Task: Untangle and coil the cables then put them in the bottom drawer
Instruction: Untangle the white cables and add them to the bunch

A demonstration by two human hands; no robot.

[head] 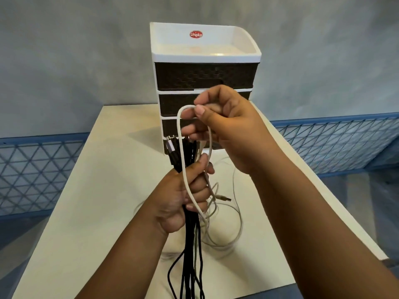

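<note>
My left hand (pixel 183 195) grips a bundle of black cables (pixel 190 251) upright above the table; their plugs stick out above the fist and the strands hang down below it. A white cable (pixel 181 147) loops up from that fist to my right hand (pixel 228 130), which pinches the top of the loop between thumb and fingers. More pale cable (pixel 235 225) trails in loose rings on the table under the hands. The drawer unit (pixel 205 74) stands behind, with dark brown drawers in a white frame. The bottom drawer (pixel 170 126) is mostly hidden by my hands.
The cream table (pixel 86 212) carries the drawer unit at its far edge. A white tray top (pixel 244 39) with a red logo caps the unit. Blue mesh railings (pixel 336 143) run along both sides behind the table, before a grey wall.
</note>
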